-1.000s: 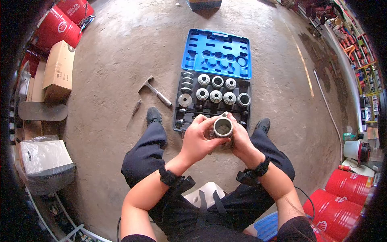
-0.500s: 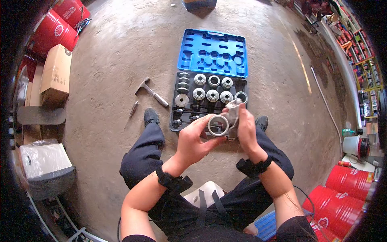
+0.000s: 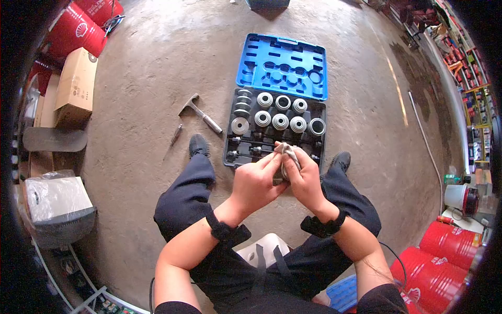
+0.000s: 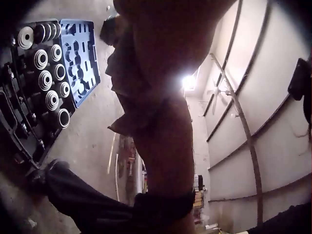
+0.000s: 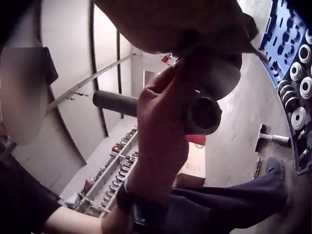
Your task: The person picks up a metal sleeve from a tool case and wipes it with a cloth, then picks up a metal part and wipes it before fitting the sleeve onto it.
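Note:
In the head view the left hand (image 3: 254, 180) and right hand (image 3: 306, 180) meet in front of the black tray. A crumpled pale cloth (image 3: 286, 152) is pinched by the right hand at the top of the metal part they share. The right wrist view shows the left hand (image 5: 163, 126) gripping that part, whose round hollow end (image 5: 204, 115) sticks out beside the fingers. Dark cloth (image 4: 126, 117) hangs by the right hand in the left wrist view. Most of the part is hidden by hands and cloth.
An open case with a blue lid (image 3: 246, 68) holds metal cups, discs (image 3: 240, 125) and rods. Left of it lie a hammer (image 3: 210, 123) and a thin pointed tool (image 3: 177, 135). Cartons (image 3: 76, 86) and red drums (image 3: 78, 31) stand left, more drums (image 3: 439, 275) right.
The right hand with the cloth has come back from beside the tray's right cups to the metal part. The ring-shaped opening that faced up is now covered in the head view.

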`<action>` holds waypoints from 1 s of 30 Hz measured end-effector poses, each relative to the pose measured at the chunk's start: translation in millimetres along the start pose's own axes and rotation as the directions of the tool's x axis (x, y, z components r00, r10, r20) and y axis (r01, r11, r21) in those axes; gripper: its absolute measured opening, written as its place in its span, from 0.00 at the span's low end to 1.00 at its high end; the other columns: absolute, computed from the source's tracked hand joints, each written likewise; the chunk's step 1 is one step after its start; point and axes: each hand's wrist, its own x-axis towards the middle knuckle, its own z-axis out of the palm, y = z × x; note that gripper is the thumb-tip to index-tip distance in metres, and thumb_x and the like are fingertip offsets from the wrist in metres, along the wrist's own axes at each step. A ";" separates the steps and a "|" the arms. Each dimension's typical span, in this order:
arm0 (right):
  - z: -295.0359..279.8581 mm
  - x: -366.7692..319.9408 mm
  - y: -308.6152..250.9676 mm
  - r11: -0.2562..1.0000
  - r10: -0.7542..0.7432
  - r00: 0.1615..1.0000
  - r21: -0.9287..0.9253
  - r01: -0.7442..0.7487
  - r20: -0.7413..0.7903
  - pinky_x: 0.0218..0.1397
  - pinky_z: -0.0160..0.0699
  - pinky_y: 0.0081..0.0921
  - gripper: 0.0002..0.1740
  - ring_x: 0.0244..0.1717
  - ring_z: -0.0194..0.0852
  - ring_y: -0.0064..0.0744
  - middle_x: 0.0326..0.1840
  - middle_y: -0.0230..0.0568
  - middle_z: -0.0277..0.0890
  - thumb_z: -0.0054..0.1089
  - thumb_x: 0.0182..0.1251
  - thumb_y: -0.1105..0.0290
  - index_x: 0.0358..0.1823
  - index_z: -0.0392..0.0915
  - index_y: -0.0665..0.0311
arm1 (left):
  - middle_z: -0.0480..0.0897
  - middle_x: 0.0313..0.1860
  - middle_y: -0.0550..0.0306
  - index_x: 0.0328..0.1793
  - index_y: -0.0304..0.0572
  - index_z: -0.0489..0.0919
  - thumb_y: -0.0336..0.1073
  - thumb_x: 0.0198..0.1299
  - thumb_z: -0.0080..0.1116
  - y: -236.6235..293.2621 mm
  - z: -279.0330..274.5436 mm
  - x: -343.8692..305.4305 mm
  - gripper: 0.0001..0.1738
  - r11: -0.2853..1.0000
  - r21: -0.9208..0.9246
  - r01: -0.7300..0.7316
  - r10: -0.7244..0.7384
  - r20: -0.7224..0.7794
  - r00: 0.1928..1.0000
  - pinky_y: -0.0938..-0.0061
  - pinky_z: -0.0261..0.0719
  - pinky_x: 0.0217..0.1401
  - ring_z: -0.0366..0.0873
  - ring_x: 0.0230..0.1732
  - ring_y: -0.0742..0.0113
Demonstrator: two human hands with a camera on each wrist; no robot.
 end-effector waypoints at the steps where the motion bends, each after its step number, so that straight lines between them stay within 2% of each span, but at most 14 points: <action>1: -1.5 0.4 1.7 1.000 0.003 1.000 -0.001 -0.003 -0.004 0.51 0.75 0.30 0.16 0.46 0.80 0.37 0.44 0.47 0.81 0.51 0.72 0.66 0.54 0.78 0.68 | 0.83 0.49 0.46 0.55 0.37 0.78 0.41 0.40 0.73 -1.2 0.9 0.3 0.33 1.000 0.010 -0.026 0.026 -0.008 1.000 0.66 0.83 0.40 0.84 0.40 0.51; 5: -8.2 11.2 11.0 0.949 0.202 0.977 0.232 -0.213 0.069 0.52 0.75 0.26 0.19 0.46 0.79 0.29 0.46 0.42 0.82 0.46 0.76 0.63 0.53 0.77 0.72 | 0.83 0.49 0.47 0.55 0.37 0.78 0.41 0.41 0.72 -4.1 -0.6 3.4 0.32 0.998 0.004 -0.063 0.063 -0.020 0.998 0.66 0.82 0.39 0.84 0.38 0.53; 9: -17.2 20.2 9.6 0.672 0.491 0.858 0.561 -0.484 0.152 0.55 0.74 0.27 0.24 0.47 0.79 0.31 0.47 0.42 0.81 0.37 0.79 0.58 0.54 0.77 0.70 | 0.83 0.48 0.46 0.54 0.39 0.79 0.40 0.40 0.73 -5.0 -0.7 8.1 0.31 0.995 -0.098 0.017 -0.022 -0.044 0.999 0.65 0.83 0.44 0.84 0.43 0.50; 11: -6.8 10.2 7.4 0.964 0.152 0.985 0.208 -0.165 0.078 0.57 0.73 0.29 0.22 0.49 0.79 0.36 0.49 0.43 0.81 0.40 0.78 0.60 0.54 0.78 0.69 | 0.83 0.47 0.46 0.53 0.39 0.79 0.39 0.41 0.72 -5.3 -0.6 7.1 0.30 0.997 -0.008 0.076 -0.076 -0.015 0.997 0.64 0.83 0.44 0.83 0.44 0.49; 12: 4.3 6.4 12.1 0.986 -0.135 0.990 -0.088 0.138 0.036 0.57 0.73 0.29 0.20 0.50 0.78 0.34 0.50 0.45 0.81 0.44 0.76 0.61 0.53 0.78 0.69 | 0.83 0.46 0.47 0.52 0.39 0.78 0.39 0.41 0.71 -6.2 2.4 4.9 0.29 0.992 0.034 0.125 -0.127 0.049 0.991 0.63 0.82 0.43 0.83 0.44 0.49; 13: 6.6 1.9 10.5 0.964 -0.175 0.985 -0.201 0.173 0.010 0.56 0.73 0.27 0.19 0.49 0.78 0.32 0.49 0.48 0.81 0.47 0.75 0.62 0.52 0.78 0.71 | 0.83 0.46 0.47 0.52 0.39 0.78 0.39 0.41 0.71 -6.1 3.9 2.2 0.29 0.990 0.035 0.139 -0.140 0.039 0.989 0.63 0.82 0.43 0.83 0.44 0.49; 15: 7.9 -2.7 16.3 0.987 0.161 0.987 0.029 -0.161 0.000 0.54 0.74 0.25 0.19 0.46 0.79 0.29 0.45 0.44 0.82 0.47 0.75 0.61 0.52 0.78 0.71 | 0.83 0.45 0.47 0.52 0.39 0.78 0.39 0.42 0.71 -5.7 4.7 -1.7 0.28 0.998 -0.002 0.062 -0.062 0.063 0.996 0.62 0.82 0.42 0.83 0.43 0.48; 19: -6.5 11.8 28.3 0.929 0.268 0.957 0.233 -0.288 0.114 0.48 0.75 0.23 0.23 0.43 0.79 0.26 0.42 0.40 0.82 0.41 0.78 0.57 0.47 0.79 0.69 | 0.83 0.45 0.45 0.49 0.37 0.79 0.39 0.42 0.72 -13.6 6.6 -0.8 0.26 0.986 -0.139 0.088 -0.089 0.004 0.996 0.66 0.81 0.47 0.83 0.45 0.50; 21: -12.1 23.2 12.3 0.740 0.557 0.826 0.404 -0.538 0.080 0.49 0.77 0.25 0.26 0.43 0.80 0.28 0.42 0.42 0.81 0.37 0.78 0.53 0.46 0.78 0.69 | 0.83 0.45 0.48 0.52 0.36 0.77 0.38 0.45 0.73 -18.0 0.9 4.2 0.27 0.914 -0.345 0.213 -0.201 0.071 0.977 0.70 0.79 0.49 0.82 0.44 0.61; 23: -14.2 27.7 8.3 0.574 0.623 0.774 0.607 -0.550 0.113 0.48 0.79 0.29 0.28 0.42 0.80 0.33 0.42 0.47 0.81 0.32 0.79 0.51 0.45 0.77 0.67 | 0.79 0.46 0.53 0.59 0.39 0.72 0.38 0.50 0.71 -22.4 4.4 5.9 0.30 0.593 -0.680 0.432 -0.400 0.216 0.891 0.70 0.78 0.48 0.79 0.44 0.65; 25: -14.1 25.8 -6.7 0.527 0.610 0.780 0.665 -0.529 0.138 0.46 0.78 0.30 0.26 0.39 0.80 0.34 0.41 0.47 0.81 0.31 0.79 0.53 0.50 0.73 0.66 | 0.75 0.47 0.54 0.59 0.40 0.69 0.51 0.62 0.56 -25.8 3.1 7.8 0.27 0.345 -0.825 0.448 -0.435 0.283 0.855 0.76 0.79 0.40 0.77 0.42 0.69; 27: -20.9 22.8 -5.4 0.545 0.552 0.814 0.659 -0.518 0.183 0.45 0.78 0.30 0.24 0.38 0.78 0.34 0.42 0.47 0.81 0.31 0.78 0.54 0.52 0.71 0.66 | 0.78 0.45 0.54 0.55 0.41 0.72 0.58 0.66 0.45 -17.6 -14.8 11.4 0.27 -0.041 -0.847 0.531 -0.424 0.496 0.758 0.76 0.81 0.28 0.79 0.41 0.68; 28: -23.6 22.2 -4.4 0.563 0.491 0.841 0.655 -0.505 0.226 0.43 0.77 0.29 0.22 0.37 0.77 0.33 0.42 0.47 0.80 0.32 0.77 0.54 0.53 0.68 0.65 | 0.78 0.45 0.54 0.55 0.41 0.72 0.58 0.66 0.45 -22.8 -13.4 10.4 0.27 -0.039 -0.848 0.528 -0.427 0.492 0.759 0.76 0.81 0.28 0.79 0.41 0.68; 30: -22.7 22.4 -1.9 0.665 0.427 0.890 0.612 -0.428 0.158 0.43 0.76 0.28 0.20 0.38 0.76 0.32 0.44 0.46 0.79 0.33 0.76 0.56 0.52 0.67 0.64 | 0.80 0.40 0.57 0.52 0.42 0.74 0.59 0.69 0.37 -34.8 -8.4 7.5 0.28 -0.286 -0.755 0.590 -0.390 0.654 0.648 0.72 0.80 0.19 0.80 0.39 0.66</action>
